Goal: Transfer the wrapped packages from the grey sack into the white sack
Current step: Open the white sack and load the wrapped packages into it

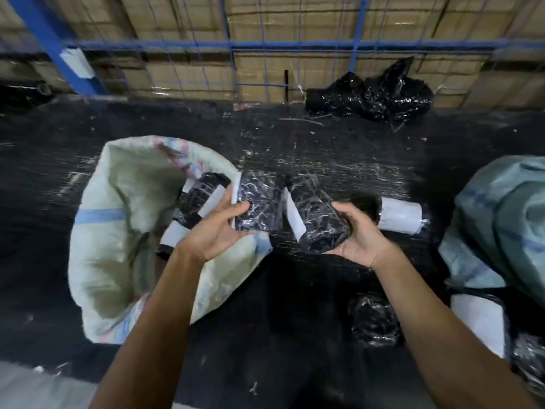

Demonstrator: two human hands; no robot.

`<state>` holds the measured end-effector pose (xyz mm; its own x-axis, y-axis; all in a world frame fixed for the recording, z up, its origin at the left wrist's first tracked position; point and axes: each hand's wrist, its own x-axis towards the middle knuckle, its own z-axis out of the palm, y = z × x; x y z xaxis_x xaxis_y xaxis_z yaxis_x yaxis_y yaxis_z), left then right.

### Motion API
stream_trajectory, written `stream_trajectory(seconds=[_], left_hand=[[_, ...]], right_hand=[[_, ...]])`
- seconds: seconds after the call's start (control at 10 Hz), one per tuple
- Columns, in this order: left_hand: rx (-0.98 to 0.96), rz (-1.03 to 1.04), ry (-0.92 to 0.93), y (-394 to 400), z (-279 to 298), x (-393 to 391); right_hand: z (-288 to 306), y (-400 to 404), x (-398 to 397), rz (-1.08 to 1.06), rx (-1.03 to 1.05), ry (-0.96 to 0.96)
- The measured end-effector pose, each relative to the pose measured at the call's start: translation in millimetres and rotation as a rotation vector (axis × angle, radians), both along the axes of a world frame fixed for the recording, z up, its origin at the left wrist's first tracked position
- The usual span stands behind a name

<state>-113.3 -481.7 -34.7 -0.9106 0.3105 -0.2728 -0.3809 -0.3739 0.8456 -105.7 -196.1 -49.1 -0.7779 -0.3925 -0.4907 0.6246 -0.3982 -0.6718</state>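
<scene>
The white woven sack lies open at the left, with several black wrapped packages bearing white labels inside its mouth. My left hand holds one black wrapped package right at the sack's rim. My right hand grips another black wrapped package with a white label, just right of the first. The grey sack lies at the right edge. A further labelled package rests on the surface behind my right hand.
The work surface is black and scuffed. A loose black package and a white-labelled one lie at the lower right. A crumpled black plastic bag sits against the blue wire fence, with cardboard boxes behind it.
</scene>
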Motion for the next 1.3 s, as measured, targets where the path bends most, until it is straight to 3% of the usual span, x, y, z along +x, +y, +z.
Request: stream_trajectory(seconds=[0.1, 0.2, 0.4, 0.5, 0.6, 0.7, 0.8, 0.9, 1.0, 1.1, 1.2, 1.3], left_hand=[[-0.12, 0.124, 0.014, -81.3, 3.8, 6.6], [-0.37, 0.319, -0.046, -152.1, -6.5, 16.6], [-0.828, 0.282, -0.175, -208.7, -44.5, 33.8], [-1.18, 0.287, -0.215, -247.5, -88.4, 20.8], [-1.487, 0.174, -0.149, -247.5, -56.4, 30.1], [-1.442, -0.06, -0.305, -254.5, -26.2, 20.3], [-1.364, -0.495, -0.086, -267.3, -24.5, -12.7], [-1.587, -0.654, -0.3, -246.9, 8.8, -4.5], [-1.533, -0.86, -0.348, -216.5, 29.7, -2.5], [-1.608, -1.067, -0.212, -193.8, 22.9, -6.8], [-1.608, -1.291, 0.014, -152.5, 27.6, -2.6], [-1.548, -1.275, 0.079, -118.1, 24.1, -1.8]], right_hand=[[25.2, -76.0, -15.4, 0.149, 0.086, 0.056], [30.1, -156.8, -23.0, 0.26, 0.129, 0.092], [-5.1, -277.2, -21.9, 0.32, 0.263, 0.176], [-27.8, -290.9, -9.4, 0.532, 0.654, 0.443], [-35.9, -274.8, -11.7, 0.777, 1.036, 0.634], [-27.3, -256.8, -31.7, 0.971, 1.433, 0.573], [-4.8, -246.2, -53.1, 1.054, 1.595, 0.452], [23.7, -236.8, -66.0, 1.162, 1.688, 0.377], [45.8, -227.3, -66.7, 1.247, 1.749, 0.362], [50.6, -214.2, -55.8, 1.366, 1.721, 0.479], [40.2, -189.6, -42.5, 1.127, 1.614, 0.683], [25.3, -164.5, -31.3, 0.665, 1.108, 0.637]])
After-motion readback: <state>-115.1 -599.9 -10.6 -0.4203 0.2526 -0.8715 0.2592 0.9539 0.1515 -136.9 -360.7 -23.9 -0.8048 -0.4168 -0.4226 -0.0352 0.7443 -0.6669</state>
